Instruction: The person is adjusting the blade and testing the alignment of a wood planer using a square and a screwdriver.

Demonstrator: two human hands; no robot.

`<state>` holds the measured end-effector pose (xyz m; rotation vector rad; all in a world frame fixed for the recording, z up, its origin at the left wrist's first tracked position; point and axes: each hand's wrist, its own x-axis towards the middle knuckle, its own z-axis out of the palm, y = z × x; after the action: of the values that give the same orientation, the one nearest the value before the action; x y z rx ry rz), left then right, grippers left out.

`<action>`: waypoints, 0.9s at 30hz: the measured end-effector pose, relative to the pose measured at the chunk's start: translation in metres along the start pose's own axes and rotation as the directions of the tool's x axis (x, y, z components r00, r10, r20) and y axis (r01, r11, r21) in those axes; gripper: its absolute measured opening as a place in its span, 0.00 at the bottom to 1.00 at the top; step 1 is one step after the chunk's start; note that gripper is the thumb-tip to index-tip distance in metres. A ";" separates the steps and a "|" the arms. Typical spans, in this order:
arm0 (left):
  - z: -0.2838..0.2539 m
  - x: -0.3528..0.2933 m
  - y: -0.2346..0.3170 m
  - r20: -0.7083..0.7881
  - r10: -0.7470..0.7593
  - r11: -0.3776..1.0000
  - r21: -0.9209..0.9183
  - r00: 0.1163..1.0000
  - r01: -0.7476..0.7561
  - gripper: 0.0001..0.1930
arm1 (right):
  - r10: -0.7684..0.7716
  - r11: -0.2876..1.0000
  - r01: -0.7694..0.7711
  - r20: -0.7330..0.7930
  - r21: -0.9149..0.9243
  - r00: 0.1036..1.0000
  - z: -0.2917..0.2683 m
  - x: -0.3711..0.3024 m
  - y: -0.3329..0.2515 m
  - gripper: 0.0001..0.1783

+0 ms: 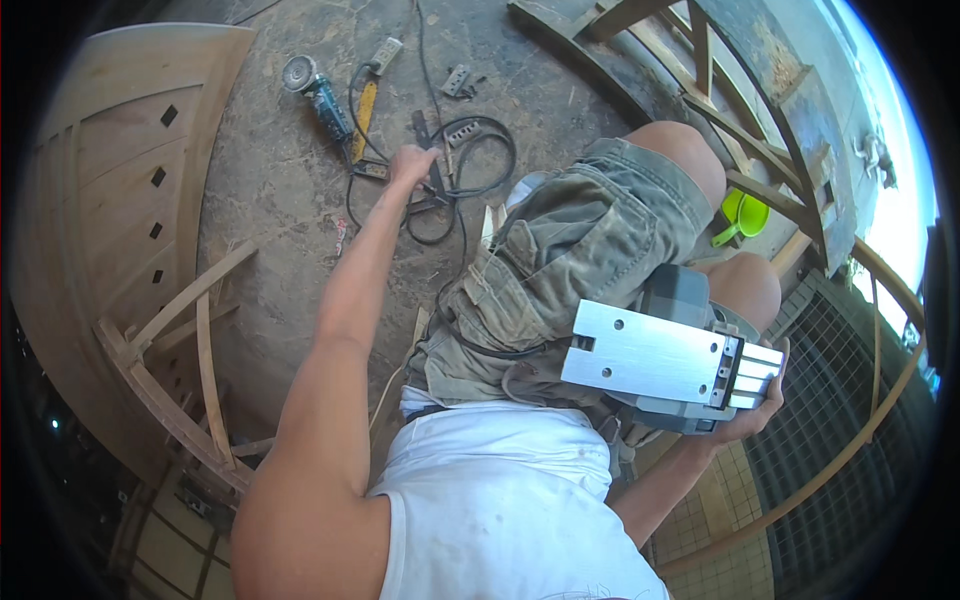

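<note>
An electric hand planer (640, 355) rests across my lap, its flat silver sole turned up. My right hand (762, 412) grips it at its right end, the thumb showing beside the grooved front plate; most of its fingers are hidden beneath. My left arm stretches forward to the floor. There my left hand (412, 165) is closed on a dark bar-shaped tool (432, 180) whose exact kind I cannot make out. A black cable (490, 125) lies in loops just right of that hand.
On the floor lie an angle grinder (325, 105), a yellow strip (366, 115) and a power strip (385, 55). A panelled wooden piece (130, 150) stands at left, with a curved wooden frame (205, 360) nearer. Another wooden frame (700, 60) and a green dipper (745, 215) are at right.
</note>
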<state>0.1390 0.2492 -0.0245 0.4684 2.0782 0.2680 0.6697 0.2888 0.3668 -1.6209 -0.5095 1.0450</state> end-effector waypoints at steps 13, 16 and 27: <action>0.072 0.015 -0.044 -0.159 0.410 0.864 0.383 0.898 -0.327 0.27 | -0.254 0.954 0.254 0.021 -0.162 0.967 -0.010 0.022 0.006 0.38; 0.042 -0.054 0.025 -0.075 0.528 0.847 0.115 0.846 -0.519 0.18 | -0.292 0.925 0.294 0.044 -0.242 0.955 -0.017 0.026 0.006 0.38; -0.097 -0.348 0.268 0.146 0.824 0.556 -0.016 0.548 -0.831 0.15 | -0.282 0.941 0.311 0.201 -0.133 0.938 -0.013 0.047 0.006 0.40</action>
<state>0.2796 0.3407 0.3930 1.4769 1.5739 0.7134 0.7042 0.3160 0.3442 -1.5366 -0.9537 0.9420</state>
